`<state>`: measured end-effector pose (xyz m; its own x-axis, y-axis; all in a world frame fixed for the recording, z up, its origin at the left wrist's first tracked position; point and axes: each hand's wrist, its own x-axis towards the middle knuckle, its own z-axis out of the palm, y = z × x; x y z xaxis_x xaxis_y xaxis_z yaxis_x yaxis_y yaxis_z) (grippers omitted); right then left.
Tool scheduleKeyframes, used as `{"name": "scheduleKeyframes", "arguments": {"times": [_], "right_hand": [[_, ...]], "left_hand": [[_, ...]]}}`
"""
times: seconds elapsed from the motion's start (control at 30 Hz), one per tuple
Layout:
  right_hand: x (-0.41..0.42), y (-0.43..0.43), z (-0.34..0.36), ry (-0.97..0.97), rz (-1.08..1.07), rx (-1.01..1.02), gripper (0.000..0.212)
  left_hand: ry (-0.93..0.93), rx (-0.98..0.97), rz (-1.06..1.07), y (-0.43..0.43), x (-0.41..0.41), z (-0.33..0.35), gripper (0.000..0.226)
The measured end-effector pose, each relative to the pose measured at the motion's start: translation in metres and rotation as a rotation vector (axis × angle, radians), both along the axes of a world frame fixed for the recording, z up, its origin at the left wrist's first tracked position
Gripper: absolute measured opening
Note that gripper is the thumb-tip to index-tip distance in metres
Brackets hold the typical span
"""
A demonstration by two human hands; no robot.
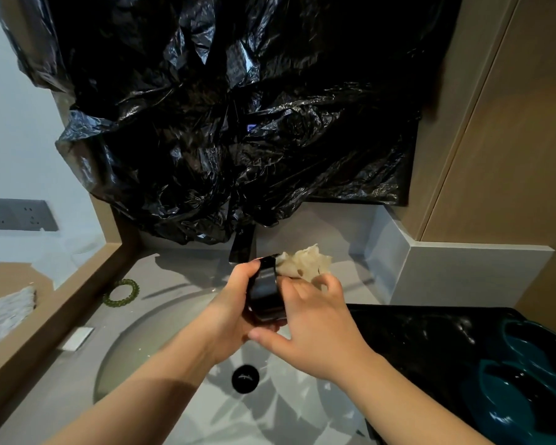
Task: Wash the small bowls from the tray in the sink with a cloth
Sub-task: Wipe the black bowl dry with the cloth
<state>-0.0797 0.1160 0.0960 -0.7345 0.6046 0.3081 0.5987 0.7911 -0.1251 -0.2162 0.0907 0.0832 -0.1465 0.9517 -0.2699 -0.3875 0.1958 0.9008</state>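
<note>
Your two bare arms [135, 409] come in from the bottom edge and meet above a round, pale sink [132, 342] set in a grey counter [39, 399]. A black drain plug [245, 378] sits at the bottom of the sink, and a dark tap [242, 244] stands behind it. Crumpled black plastic sheeting [238, 107] covers the wall above. There are wooden panels [511, 155] to the right and a grey wall socket [16, 214] to the left. A green beaded ring [121, 292] lies on the counter left of the sink.

A small dark bowl [265, 293] is held over the sink in front of the tap, tipped on its side between your hands. Your left hand [228, 306] curls around its left side and grips it. Your right hand [315, 335] lies against its right side, fingers bent round a pale bunched cloth [305, 263] that sticks out just beyond the bowl. Beside the sink on your right, a black tray [414, 342] holds teal bowls [527, 390].
</note>
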Motion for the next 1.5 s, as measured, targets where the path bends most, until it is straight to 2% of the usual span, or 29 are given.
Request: {"name": "scheduleKeyframes", "arguments": {"times": [0.07, 0.13, 0.23, 0.3, 0.37, 0.5, 0.6, 0.67, 0.7, 0.73, 0.77, 0.83, 0.87, 0.9, 0.97, 1.03, 1.13, 1.2, 1.27, 1.33, 1.43, 1.5], "right_hand": [[-0.001, -0.001, 0.0, -0.002, -0.016, -0.036, 0.052], [0.0, -0.003, 0.005, 0.088, -0.015, -0.224, 0.046], [0.001, -0.003, 0.002, 0.437, 0.066, -0.718, 0.05], [-0.003, -0.003, -0.002, 0.622, 0.132, -0.876, 0.051], [-0.005, -0.004, 0.002, 0.539, 0.125, -0.813, 0.055], [-0.001, 0.0, 0.012, 0.151, 0.0, -0.331, 0.053], [-0.004, -0.005, 0.008, 0.069, -0.022, -0.068, 0.059], [-0.006, -0.007, 0.008, 0.069, -0.041, -0.095, 0.058], [-0.007, -0.006, 0.008, 0.121, -0.058, -0.21, 0.057], [-0.008, -0.005, 0.01, 0.23, -0.06, -0.41, 0.057], [-0.008, -0.004, 0.012, 0.401, -0.036, -0.671, 0.055], [-0.007, 0.0, 0.015, 0.808, 0.041, -1.173, 0.036], [-0.007, 0.004, 0.015, 0.985, 0.056, -1.39, 0.034], [-0.007, 0.008, 0.014, 1.138, 0.052, -1.561, 0.04], [-0.006, 0.017, 0.014, 1.374, 0.002, -1.755, 0.049], [-0.004, 0.018, 0.018, 1.476, -0.032, -1.86, 0.038], [-0.004, 0.013, 0.017, 1.368, -0.103, -1.845, 0.022], [-0.008, 0.006, 0.011, 1.305, -0.081, -1.637, 0.016], [-0.01, -0.001, 0.005, 1.194, -0.035, -1.394, 0.017], [-0.007, -0.005, 0.004, 1.064, -0.044, -1.233, 0.02], [-0.002, -0.002, 0.013, 1.079, -0.01, -1.221, 0.022], [-0.001, 0.002, 0.021, 1.156, 0.004, -1.196, 0.025]], "left_hand": [[0.034, 0.021, 0.057, 0.002, 0.001, -0.003, 0.048], [0.033, -0.021, 0.088, 0.0, 0.002, -0.003, 0.052], [-0.023, -0.064, 0.094, 0.001, 0.001, -0.004, 0.057], [-0.11, -0.081, 0.058, 0.001, 0.003, -0.004, 0.059], [-0.155, -0.082, 0.034, 0.001, 0.005, -0.006, 0.061], [-0.126, -0.045, 0.036, -0.001, 0.004, -0.005, 0.056], [-0.034, -0.038, 0.093, 0.003, 0.0, -0.002, 0.054], [0.05, -0.03, 0.106, 0.004, 0.002, 0.001, 0.051], [0.088, -0.024, 0.115, 0.004, 0.003, 0.002, 0.047], [0.131, -0.008, 0.14, 0.004, 0.005, 0.003, 0.041], [0.18, 0.022, 0.176, 0.005, 0.005, 0.003, 0.035], [0.306, 0.107, 0.228, 0.008, 0.006, 0.003, 0.023], [0.377, 0.151, 0.234, 0.009, 0.006, 0.005, 0.022], [0.436, 0.192, 0.238, 0.009, 0.006, 0.005, 0.025], [0.522, 0.272, 0.25, 0.008, 0.006, 0.007, 0.027], [0.6, 0.334, 0.228, 0.007, 0.005, 0.006, 0.03], [0.657, 0.289, 0.213, 0.01, 0.005, 0.001, 0.025], [0.646, 0.208, 0.208, 0.012, 0.008, 0.0, 0.012], [0.58, 0.14, 0.209, 0.015, 0.008, -0.001, 0.011], [0.491, 0.102, 0.192, 0.015, 0.008, 0.005, 0.011], [0.467, 0.141, 0.134, 0.016, 0.004, 0.013, 0.012], [0.541, 0.276, 0.09, 0.015, 0.004, 0.014, 0.022]]}}
